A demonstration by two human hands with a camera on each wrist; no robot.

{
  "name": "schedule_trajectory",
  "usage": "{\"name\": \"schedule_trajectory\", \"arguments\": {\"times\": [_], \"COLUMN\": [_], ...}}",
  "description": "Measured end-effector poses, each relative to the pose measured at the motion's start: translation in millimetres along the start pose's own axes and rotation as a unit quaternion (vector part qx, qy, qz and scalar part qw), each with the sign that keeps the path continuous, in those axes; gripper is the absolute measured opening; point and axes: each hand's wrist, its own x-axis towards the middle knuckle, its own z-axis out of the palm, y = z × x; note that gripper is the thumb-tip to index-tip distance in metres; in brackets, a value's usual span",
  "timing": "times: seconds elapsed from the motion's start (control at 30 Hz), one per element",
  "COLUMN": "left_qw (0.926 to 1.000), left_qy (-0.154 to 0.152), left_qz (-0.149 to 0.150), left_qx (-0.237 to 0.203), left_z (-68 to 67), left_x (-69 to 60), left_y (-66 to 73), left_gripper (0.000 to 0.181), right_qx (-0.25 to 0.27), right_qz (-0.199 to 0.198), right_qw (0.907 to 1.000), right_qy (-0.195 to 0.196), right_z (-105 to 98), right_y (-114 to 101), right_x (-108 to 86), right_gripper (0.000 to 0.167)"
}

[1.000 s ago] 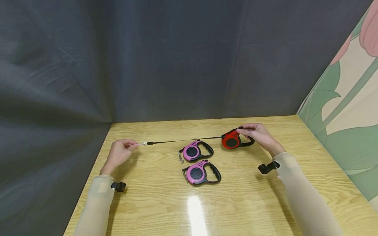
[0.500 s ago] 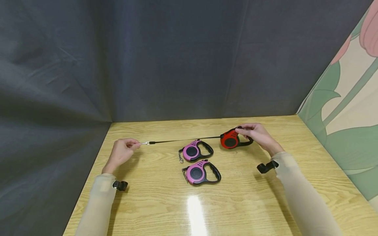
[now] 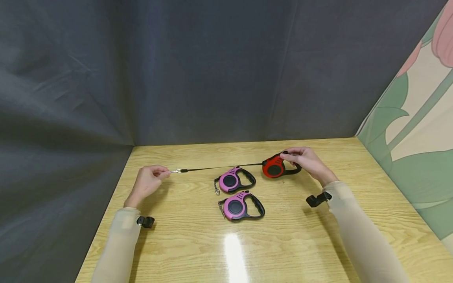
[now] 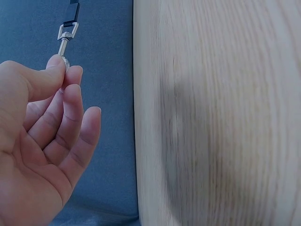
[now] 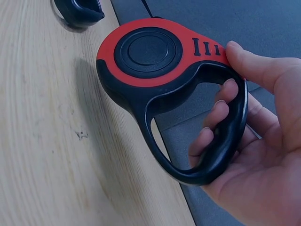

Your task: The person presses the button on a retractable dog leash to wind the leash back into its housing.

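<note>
My right hand (image 3: 307,161) grips the black handle of a red retractable dog leash (image 5: 147,51), fingers curled through its loop and thumb on top by the slotted grooves. A thin black strap (image 3: 223,167) runs taut from the red casing toward the left. At its far end, my left hand (image 3: 148,181) pinches the metal snap hook (image 4: 63,44) between thumb and index finger; the other fingers are loosely bent. Below the strap lie two pink retractable leashes, the rear one (image 3: 236,181) and the front one (image 3: 244,206), side by side on the table, their clips pointing left.
The wooden table (image 3: 184,243) carries a bright light reflection near its front. Dark grey cloth (image 3: 212,78) stands behind and at the left, and a flower-patterned cloth (image 3: 417,157) borders the right side. Each sleeve bears a black wrist camera (image 3: 145,222).
My right hand and the red leash have shifted slightly left. The left hand with the snap hook has moved a little right, so the two are slightly closer. The pink leashes stay put.
</note>
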Motion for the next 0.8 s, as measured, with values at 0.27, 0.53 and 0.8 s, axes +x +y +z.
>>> {"name": "schedule_trajectory", "arguments": {"times": [0.27,0.53,0.8], "left_qw": [0.9999,0.9997,0.9996], "left_qy": [-0.009,-0.017,-0.021], "left_qz": [0.006,0.017,0.017], "left_qx": [0.001,0.002,-0.012], "left_z": [5.0,9.4,13.9], "left_x": [0.2,1.4,2.1], "left_y": [2.7,7.3,10.4], "left_gripper": [0.014,0.015,0.017], "right_qx": [0.003,0.0,-0.003], "right_qz": [0.001,-0.002,-0.012], "right_qw": [1.0,1.0,0.9999], "right_qy": [-0.006,-0.008,-0.006], "right_z": [1,3,6], "right_y": [-2,0,-4], "right_x": [-0.6,0.1,-0.4], "right_gripper": [0.044,0.045,0.043]}}
